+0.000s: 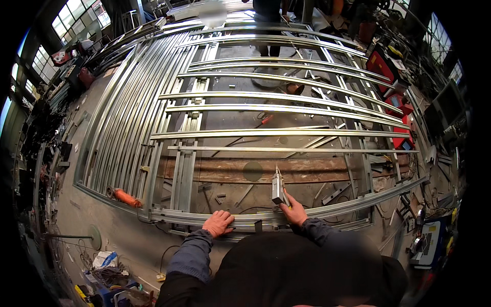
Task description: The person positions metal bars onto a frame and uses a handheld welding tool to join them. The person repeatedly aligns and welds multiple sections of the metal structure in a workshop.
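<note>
- I see the right hand (295,211) wrapped round the rear of a gun-shaped metal tool (277,188), whose nozzle points beyond the near rail (179,216); a loose grip could let it twist.
- The left hand (219,223) lies palm down on that rail, fingers slightly spread, left of the tool; swinging the nozzle leftward could endanger those fingers.
- The crossbars (276,150) beyond the rail might shift if I let the tool knock them; I can't tell whether they're fixed.
- Jolting the frame could roll the orange grinder (127,198) near the rail's left end.

Silver tool (277,190), silver rails (276,133), grinder (127,198) — orange
</note>
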`<control>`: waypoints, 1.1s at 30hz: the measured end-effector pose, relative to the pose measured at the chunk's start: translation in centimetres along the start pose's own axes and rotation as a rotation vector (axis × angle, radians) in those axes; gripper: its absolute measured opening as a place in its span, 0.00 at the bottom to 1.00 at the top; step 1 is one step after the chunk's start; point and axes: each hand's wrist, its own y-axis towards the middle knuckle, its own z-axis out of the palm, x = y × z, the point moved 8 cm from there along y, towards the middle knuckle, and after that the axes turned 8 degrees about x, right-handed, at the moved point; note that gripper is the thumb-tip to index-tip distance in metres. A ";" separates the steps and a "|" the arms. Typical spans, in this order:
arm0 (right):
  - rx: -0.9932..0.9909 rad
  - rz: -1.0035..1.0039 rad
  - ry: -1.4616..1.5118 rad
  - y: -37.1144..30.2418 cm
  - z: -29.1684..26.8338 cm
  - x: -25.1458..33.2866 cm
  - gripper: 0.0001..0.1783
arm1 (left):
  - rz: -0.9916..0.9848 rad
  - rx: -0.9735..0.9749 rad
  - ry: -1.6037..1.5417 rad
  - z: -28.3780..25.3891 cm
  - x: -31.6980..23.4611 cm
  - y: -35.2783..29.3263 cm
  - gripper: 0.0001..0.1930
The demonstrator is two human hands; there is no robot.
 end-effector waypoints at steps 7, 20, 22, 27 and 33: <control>0.060 -0.154 0.150 -0.8 -1.3 -0.4 0.35 | 0.003 -0.006 0.037 0.5 0.3 -0.2 0.30; 0.338 0.231 0.478 -4.8 4.1 13.1 0.18 | 0.063 -0.189 -0.067 -1.5 0.3 -1.9 0.27; 0.375 0.237 0.413 -5.0 6.8 15.7 0.19 | 0.060 -0.198 -0.109 -1.3 0.6 -2.3 0.27; 0.454 0.235 0.251 -5.5 13.0 20.6 0.18 | 0.060 -0.242 -0.137 -0.9 1.2 -3.0 0.29; 0.537 0.209 0.163 -4.6 16.9 21.8 0.29 | -0.032 -0.258 -0.143 -0.3 3.6 -5.7 0.32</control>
